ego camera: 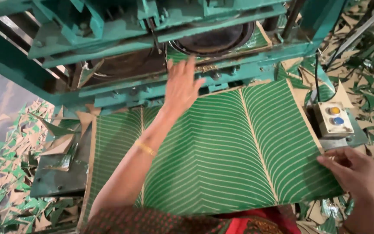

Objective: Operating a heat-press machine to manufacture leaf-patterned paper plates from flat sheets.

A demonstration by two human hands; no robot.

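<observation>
A large green sheet [221, 151] printed with a pale leaf-vein pattern lies in front of a teal press machine [122, 39], its far edge under the round dark die [215, 39]. My left hand [182, 86] reaches forward with fingers spread, resting flat on the sheet's far edge at the mouth of the press. My right hand [353, 171] pinches the sheet's near right corner. A thin gold bangle [145, 148] sits on my left forearm.
A small control box [334, 119] with a yellow and a blue button sits on a bracket to the right of the sheet. Green and tan paper offcuts [9, 173] litter the floor on both sides, and a cable [317, 73] runs up from the box.
</observation>
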